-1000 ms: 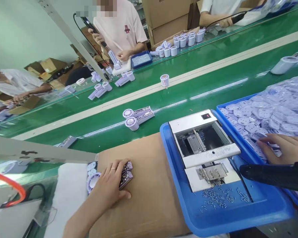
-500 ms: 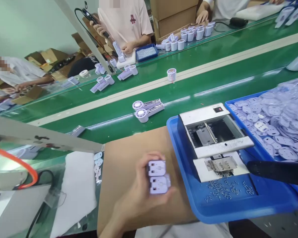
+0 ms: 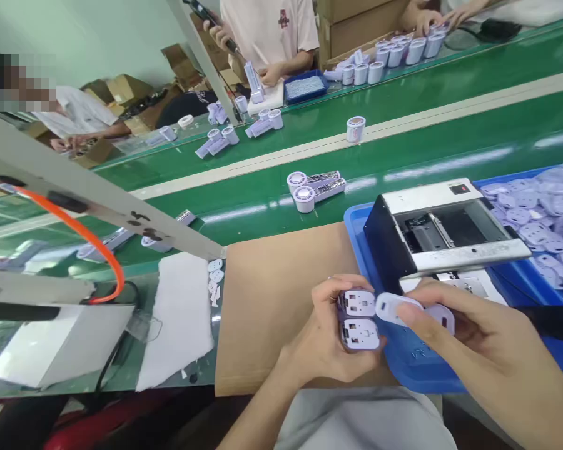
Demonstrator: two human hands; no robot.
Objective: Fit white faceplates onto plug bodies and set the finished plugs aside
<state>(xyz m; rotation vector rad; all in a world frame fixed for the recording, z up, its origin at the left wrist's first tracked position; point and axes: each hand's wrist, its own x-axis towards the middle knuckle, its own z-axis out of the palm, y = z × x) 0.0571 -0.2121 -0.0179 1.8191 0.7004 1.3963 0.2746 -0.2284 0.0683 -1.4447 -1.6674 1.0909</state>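
Observation:
My left hand (image 3: 326, 347) is closed around two pale lavender plastic housings (image 3: 360, 335), stacked one above the other. Their end faces, with small square openings, point towards me. From the right, my right hand (image 3: 492, 350) pinches flat rounded cover plates between thumb and fingers. One cover plate (image 3: 387, 307) has its tip right beside the upper housing; whether they touch I cannot tell. A second cover plate (image 3: 446, 317) shows behind the thumb. Both hands are above the edge between the brown cardboard sheet (image 3: 272, 300) and the blue tray (image 3: 356, 219).
A screw feeder machine (image 3: 450, 225) stands in the tray, partly behind my right hand. Many loose cover plates (image 3: 535, 234) lie farther right. Two round-headed handle units (image 3: 304, 199) rest on the green conveyor (image 3: 244, 219). A metal post (image 3: 169, 234) slants at left; co-workers sit across the line.
My right hand has come into view from the right, holding cover plates. My left hand and the housings sit farther right in the picture, and the camera view has shifted.

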